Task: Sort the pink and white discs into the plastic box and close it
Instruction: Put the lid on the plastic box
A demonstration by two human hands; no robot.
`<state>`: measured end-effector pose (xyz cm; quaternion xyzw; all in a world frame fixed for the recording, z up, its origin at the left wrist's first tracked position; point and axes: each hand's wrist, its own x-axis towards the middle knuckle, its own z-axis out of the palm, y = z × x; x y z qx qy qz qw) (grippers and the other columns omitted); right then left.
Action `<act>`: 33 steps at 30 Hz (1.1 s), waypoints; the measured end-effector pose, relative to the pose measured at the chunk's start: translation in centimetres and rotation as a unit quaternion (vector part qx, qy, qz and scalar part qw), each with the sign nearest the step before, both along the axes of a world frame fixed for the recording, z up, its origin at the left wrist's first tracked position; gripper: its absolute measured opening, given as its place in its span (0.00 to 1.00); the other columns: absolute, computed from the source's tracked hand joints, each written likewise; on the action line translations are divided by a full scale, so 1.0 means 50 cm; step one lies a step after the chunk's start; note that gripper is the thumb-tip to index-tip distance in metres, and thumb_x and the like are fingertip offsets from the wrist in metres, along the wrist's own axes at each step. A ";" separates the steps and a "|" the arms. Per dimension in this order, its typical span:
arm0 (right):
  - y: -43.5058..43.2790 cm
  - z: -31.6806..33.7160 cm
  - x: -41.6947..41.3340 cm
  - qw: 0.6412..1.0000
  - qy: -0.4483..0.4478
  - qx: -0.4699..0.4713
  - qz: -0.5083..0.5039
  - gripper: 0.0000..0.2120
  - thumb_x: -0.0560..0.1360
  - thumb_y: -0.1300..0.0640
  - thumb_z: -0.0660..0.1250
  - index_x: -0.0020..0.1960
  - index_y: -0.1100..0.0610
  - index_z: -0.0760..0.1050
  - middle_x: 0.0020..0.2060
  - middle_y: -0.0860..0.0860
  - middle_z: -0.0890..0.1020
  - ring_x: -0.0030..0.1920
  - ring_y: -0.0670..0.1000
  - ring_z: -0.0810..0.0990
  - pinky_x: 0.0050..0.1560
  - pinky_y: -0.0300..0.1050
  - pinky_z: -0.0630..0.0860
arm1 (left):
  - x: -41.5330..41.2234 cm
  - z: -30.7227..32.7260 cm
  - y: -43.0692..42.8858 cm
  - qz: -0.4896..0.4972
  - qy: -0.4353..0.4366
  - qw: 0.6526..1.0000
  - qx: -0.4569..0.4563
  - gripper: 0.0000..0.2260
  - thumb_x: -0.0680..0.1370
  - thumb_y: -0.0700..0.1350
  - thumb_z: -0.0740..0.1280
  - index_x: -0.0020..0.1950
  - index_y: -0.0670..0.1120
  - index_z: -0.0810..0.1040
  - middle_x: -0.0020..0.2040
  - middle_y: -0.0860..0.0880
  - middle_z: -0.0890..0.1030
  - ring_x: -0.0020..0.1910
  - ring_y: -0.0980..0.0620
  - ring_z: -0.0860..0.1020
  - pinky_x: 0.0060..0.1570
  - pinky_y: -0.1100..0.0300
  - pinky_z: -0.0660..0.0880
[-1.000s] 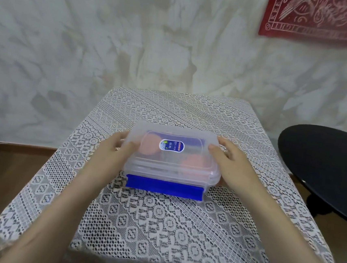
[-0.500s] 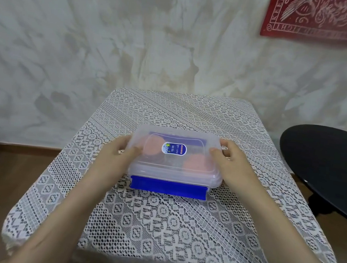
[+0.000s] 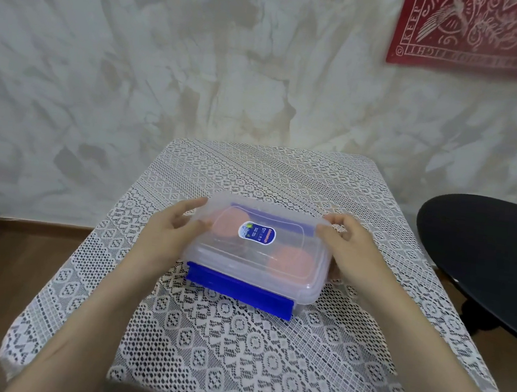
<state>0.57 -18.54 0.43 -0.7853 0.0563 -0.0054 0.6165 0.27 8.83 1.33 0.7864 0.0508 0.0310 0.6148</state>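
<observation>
A clear plastic box (image 3: 311, 292) with its clear lid (image 3: 279, 226) on sits in the middle of the lace-covered table (image 3: 236, 351). A blue clasp (image 3: 238, 288) runs along its near side and lies folded down. Through the lid I see two pink discs, one at the back left (image 3: 226, 224) and one at the front right (image 3: 290, 260); white discs do not show clearly. My left hand (image 3: 168, 234) holds the box's left end, fingers on the lid edge. My right hand (image 3: 350, 249) grips the right end.
A black round seat (image 3: 481, 258) stands close to the table's right edge. A pale marbled wall rises behind the table, with a red cloth (image 3: 478, 30) hung at the top right. Wooden floor lies to the left.
The box has turned a little, its right end coming toward me, so it now sits askew. Both hands stayed on its ends, their fingers shifting up on the lid edge.
</observation>
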 end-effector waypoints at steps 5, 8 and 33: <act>-0.015 0.003 0.005 0.998 0.027 -0.050 0.040 0.09 0.81 0.46 0.64 0.54 0.50 0.78 0.43 0.53 0.85 0.32 0.48 0.80 0.32 0.43 0.75 | -0.030 -0.024 0.006 0.051 0.018 0.991 0.125 0.26 0.77 0.65 0.64 0.73 0.58 0.67 0.58 0.55 0.79 0.46 0.51 0.83 0.48 0.47 0.81; -0.006 -0.001 0.010 0.997 0.029 -0.062 0.028 0.20 0.79 0.36 0.63 0.51 0.52 0.79 0.43 0.51 0.86 0.40 0.53 0.85 0.46 0.51 0.80 | -0.056 -0.039 0.019 0.043 0.061 0.976 0.203 0.32 0.71 0.76 0.59 0.68 0.59 0.63 0.53 0.56 0.79 0.45 0.53 0.83 0.50 0.44 0.81; 0.002 -0.011 -0.068 0.987 0.116 -0.049 0.101 0.29 0.71 0.30 0.66 0.53 0.55 0.82 0.43 0.53 0.85 0.36 0.50 0.79 0.39 0.45 0.79 | -0.025 -0.023 -0.010 0.005 0.106 0.994 0.038 0.30 0.74 0.66 0.69 0.70 0.52 0.71 0.48 0.46 0.84 0.34 0.50 0.82 0.41 0.50 0.82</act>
